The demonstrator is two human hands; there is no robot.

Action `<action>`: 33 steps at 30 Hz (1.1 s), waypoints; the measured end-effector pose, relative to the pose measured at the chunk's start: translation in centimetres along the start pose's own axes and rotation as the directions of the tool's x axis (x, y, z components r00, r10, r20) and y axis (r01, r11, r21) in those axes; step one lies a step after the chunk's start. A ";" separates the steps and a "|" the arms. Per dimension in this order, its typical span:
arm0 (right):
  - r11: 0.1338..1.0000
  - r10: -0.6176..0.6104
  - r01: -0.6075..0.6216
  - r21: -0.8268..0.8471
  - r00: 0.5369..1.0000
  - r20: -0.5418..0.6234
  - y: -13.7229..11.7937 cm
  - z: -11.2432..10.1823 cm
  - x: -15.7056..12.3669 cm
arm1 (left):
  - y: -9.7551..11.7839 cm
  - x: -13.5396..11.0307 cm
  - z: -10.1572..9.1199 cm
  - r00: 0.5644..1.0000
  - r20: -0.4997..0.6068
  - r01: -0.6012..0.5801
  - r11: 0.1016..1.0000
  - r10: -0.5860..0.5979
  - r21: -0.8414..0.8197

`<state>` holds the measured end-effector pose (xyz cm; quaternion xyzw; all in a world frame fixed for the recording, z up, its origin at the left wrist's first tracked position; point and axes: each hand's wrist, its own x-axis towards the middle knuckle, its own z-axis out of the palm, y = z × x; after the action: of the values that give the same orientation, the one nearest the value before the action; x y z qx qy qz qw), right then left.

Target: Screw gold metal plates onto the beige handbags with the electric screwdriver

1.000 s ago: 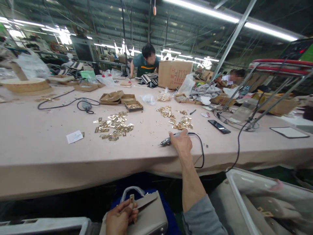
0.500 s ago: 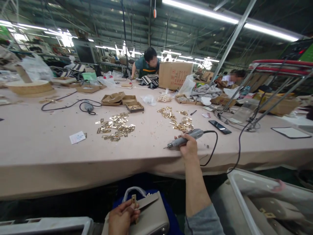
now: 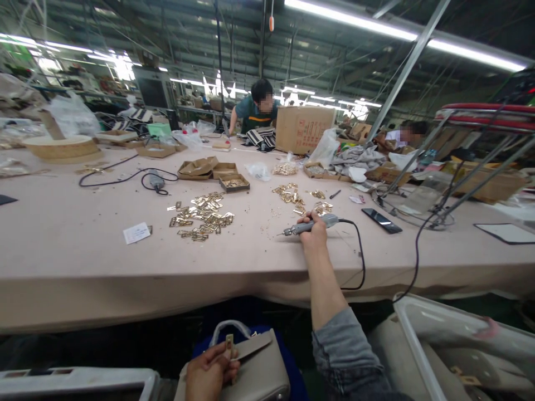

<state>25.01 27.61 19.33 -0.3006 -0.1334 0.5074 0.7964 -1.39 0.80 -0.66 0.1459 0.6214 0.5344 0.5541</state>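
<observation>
My right hand [image 3: 314, 229] grips a grey electric screwdriver [image 3: 328, 221] just above the table, its bit pointing left and its black cord trailing off to the right. Low in the view, my left hand [image 3: 211, 367] is closed on a gold metal clasp [image 3: 229, 344] at the flap strap of a beige handbag [image 3: 261, 367]. The bag rests on my lap, its wrapped handle [image 3: 234, 326] standing up. Gold metal plates [image 3: 204, 214] lie in a loose heap left of the screwdriver, and smaller gold parts [image 3: 290, 194] are scattered behind it.
Small cardboard trays [image 3: 234, 184], a phone [image 3: 381, 220] and a white label [image 3: 136, 233] lie on the table. Another corded tool [image 3: 156, 181] is at left. Bins stand below the edge, the right bin [image 3: 418, 345] holding bags. A co-worker [image 3: 254, 111] leans over the far side.
My right hand has shifted left and slightly up with the screwdriver, which is now nearer level. My left hand stays at the bag. The view has turned slightly left.
</observation>
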 end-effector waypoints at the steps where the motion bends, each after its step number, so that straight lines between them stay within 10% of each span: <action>1: 1.000 0.027 -0.026 0.011 0.999 -0.041 0.3 0.4 0.3 | -0.4 0.3 -0.1 1.000 -0.004 0.003 1.000 -0.003 -0.002; 33: 1.000 0.009 -0.013 -0.018 0.982 -0.186 1.5 1.6 0.5 | 0.4 0.2 0.0 1.000 0.004 0.015 1.000 -0.015 -0.026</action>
<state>23.33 29.01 19.60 -0.3550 -0.0614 0.4801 0.7998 -1.58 1.07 -0.43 0.1347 0.6144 0.5379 0.5612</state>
